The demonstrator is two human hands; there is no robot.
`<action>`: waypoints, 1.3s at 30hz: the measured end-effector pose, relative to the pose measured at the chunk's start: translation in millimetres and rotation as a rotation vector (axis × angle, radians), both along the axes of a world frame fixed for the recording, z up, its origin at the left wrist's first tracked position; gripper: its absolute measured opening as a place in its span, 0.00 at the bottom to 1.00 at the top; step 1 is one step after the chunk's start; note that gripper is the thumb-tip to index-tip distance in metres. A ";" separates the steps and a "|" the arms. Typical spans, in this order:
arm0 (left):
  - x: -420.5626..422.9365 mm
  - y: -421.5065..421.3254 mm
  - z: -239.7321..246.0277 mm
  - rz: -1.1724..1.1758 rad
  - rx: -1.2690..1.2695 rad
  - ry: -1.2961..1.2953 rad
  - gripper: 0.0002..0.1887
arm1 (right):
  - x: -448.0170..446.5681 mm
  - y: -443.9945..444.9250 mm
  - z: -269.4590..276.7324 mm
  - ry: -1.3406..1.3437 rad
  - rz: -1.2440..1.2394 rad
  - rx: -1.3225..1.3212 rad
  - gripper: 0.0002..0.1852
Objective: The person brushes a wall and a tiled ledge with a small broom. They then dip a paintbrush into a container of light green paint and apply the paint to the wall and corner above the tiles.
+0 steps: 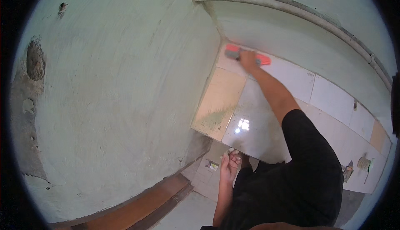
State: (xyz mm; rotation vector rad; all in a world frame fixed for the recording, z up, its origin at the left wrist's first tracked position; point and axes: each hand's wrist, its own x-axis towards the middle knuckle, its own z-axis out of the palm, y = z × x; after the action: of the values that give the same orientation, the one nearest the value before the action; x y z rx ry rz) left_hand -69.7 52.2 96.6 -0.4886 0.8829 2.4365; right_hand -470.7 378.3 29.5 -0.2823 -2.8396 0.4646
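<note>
My right hand [247, 60] is closed on the grey middle of a blurred red-and-grey handheld tool [263, 59], whose exact kind I cannot tell. The tool lies against the white tiles at the back left corner of a tiled counter [282, 76], beside the wall. My left hand [230, 165] is low, just off the counter's front edge, with curled fingers and whitish residue on them. Whether a small pale piece is in its fingers is not clear. Close to the corner is a cream tile [220, 100] with greenish dirt and specks; a glossy grey tile [250, 117] adjoins it.
A pipe [281, 6] runs along the back wall above the counter. At the counter's right end are a spool of twine [364, 164] and what looks like a metal trowel [347, 171]. A brown wooden board [140, 203] lies low along the left wall.
</note>
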 end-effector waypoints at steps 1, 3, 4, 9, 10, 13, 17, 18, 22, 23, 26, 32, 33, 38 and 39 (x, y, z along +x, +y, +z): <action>2.9 2.1 5.1 0.021 0.000 0.000 0.23 | 1.4 -23.8 -14.6 0.019 0.116 -0.040 0.08; -0.1 5.5 12.7 0.039 -0.004 -0.004 0.23 | 17.1 -78.5 -40.6 0.042 0.311 -0.148 0.08; -3.3 7.2 16.3 0.038 -0.006 0.019 0.23 | 34.9 -108.3 -49.6 0.045 0.394 -0.221 0.08; -10.0 1.3 17.4 0.045 -0.031 0.057 0.24 | 142.2 -211.7 -47.2 -0.102 0.642 -0.276 0.08; -11.8 0.7 16.4 0.030 -0.022 0.044 0.25 | 160.7 -219.0 -39.7 -0.099 0.702 -0.239 0.11; -22.8 5.2 16.6 0.007 0.015 0.030 0.26 | 197.7 -208.9 8.3 -0.130 0.753 -0.377 0.15; -26.1 6.2 31.0 -0.050 0.088 0.049 0.27 | 226.7 -94.7 34.6 -0.009 0.335 -0.441 0.18; -25.2 5.2 33.3 -0.069 0.120 0.086 0.26 | 238.7 -59.8 52.5 0.043 0.163 -0.350 0.17; -19.9 -10.1 22.8 -0.072 0.059 0.042 0.26 | 299.3 78.8 48.1 0.001 -0.393 -0.191 0.14; -19.2 -11.7 18.2 -0.069 0.070 0.029 0.25 | 318.3 108.1 44.2 -0.066 -0.497 -0.116 0.15; -20.7 -13.0 19.5 -0.074 0.085 0.029 0.25 | 337.2 123.7 37.0 -0.117 -0.706 -0.080 0.16; -13.6 -24.5 23.9 -0.093 0.085 0.038 0.24 | 292.2 -26.8 -16.5 -0.168 -0.381 -0.256 0.11; -10.6 -27.9 25.5 -0.080 0.065 0.028 0.24 | 280.8 -70.0 -11.0 -0.169 -0.307 -0.302 0.09; -10.0 -23.1 47.8 -0.117 0.052 0.094 0.25 | 262.6 -210.6 -13.4 -0.294 0.118 -0.379 0.09; -7.5 -31.3 48.6 -0.108 0.045 0.107 0.26 | 272.0 -221.0 9.2 -0.298 0.132 -0.379 0.09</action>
State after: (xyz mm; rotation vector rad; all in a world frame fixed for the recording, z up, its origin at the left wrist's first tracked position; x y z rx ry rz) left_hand -77.2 20.9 145.3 -0.2889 0.8731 2.3958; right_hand -198.7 157.3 38.7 -0.2502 -3.0506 1.0756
